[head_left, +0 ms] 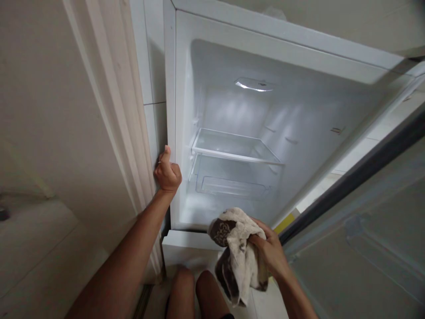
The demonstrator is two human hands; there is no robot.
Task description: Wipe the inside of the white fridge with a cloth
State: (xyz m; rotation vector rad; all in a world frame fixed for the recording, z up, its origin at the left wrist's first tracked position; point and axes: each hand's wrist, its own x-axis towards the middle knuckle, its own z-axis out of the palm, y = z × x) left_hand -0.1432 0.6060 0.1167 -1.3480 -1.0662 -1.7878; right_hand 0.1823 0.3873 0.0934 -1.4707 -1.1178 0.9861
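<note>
In the head view my right hand (270,252) is closed on a bunched cloth (244,252), cream with dark brown patterned patches. The cloth hangs in front of the lower opening of a white refrigerator (170,88), above my knees. My left hand (168,173) is closed at the refrigerator's left side edge, fingers curled toward the narrow gap by the wall and a ring on one finger. Inside the refrigerator, a glass shelf (235,146) spans the middle. A clear plastic bin or shelf front (234,185) shows below it, and a lamp cover (255,84) is higher up.
The refrigerator door (372,230) stands wide on the right, with a dark edge. A white lower drawer front (189,248) juts out near my knees. Beige door trim (122,88) and a tiled wall (154,75) lie close on the left. Something yellow (285,222) shows behind the door.
</note>
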